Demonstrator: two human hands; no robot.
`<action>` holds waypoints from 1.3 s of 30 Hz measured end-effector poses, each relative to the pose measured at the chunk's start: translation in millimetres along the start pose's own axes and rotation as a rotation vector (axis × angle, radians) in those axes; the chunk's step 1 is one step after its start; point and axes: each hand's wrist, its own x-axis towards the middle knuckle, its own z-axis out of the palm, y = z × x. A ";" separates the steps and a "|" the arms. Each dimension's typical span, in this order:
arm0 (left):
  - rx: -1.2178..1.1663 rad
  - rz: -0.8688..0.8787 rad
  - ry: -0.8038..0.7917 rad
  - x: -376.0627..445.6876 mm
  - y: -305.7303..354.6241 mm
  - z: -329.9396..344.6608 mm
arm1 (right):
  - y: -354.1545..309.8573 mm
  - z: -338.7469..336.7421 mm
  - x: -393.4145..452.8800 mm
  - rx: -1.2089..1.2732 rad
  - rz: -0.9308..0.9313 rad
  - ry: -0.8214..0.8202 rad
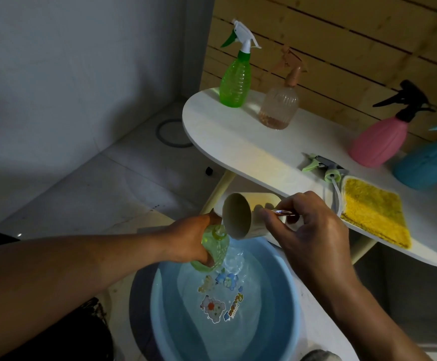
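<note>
My left hand grips a pale green transparent bottle with no cap, tilted above a blue basin. My right hand holds a cream cup by its handle, tipped on its side with its mouth at the bottle's neck. Water runs from the cup onto the bottle and spills into the basin, which holds water and has cartoon stickers on its bottom.
A white oval table carries a green spray bottle, a clear brownish one, a pink one, a blue one, a loose spray head and a yellow cloth. Tiled floor lies at the left.
</note>
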 end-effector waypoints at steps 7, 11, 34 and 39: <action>0.013 0.002 0.007 1.0 -0.7 0.9 | -1.9 -0.2 0.1 -0.028 -0.025 0.015; 0.002 -0.003 -0.001 1.4 -0.2 1.4 | -3.4 -0.8 0.1 -0.047 -0.052 0.023; -0.034 0.019 -0.023 1.1 4.8 1.1 | -5.7 -3.0 -0.3 -0.104 -0.156 0.041; -0.050 0.026 -0.034 -0.6 5.3 0.0 | -6.5 -3.2 -1.0 -0.145 -0.206 0.057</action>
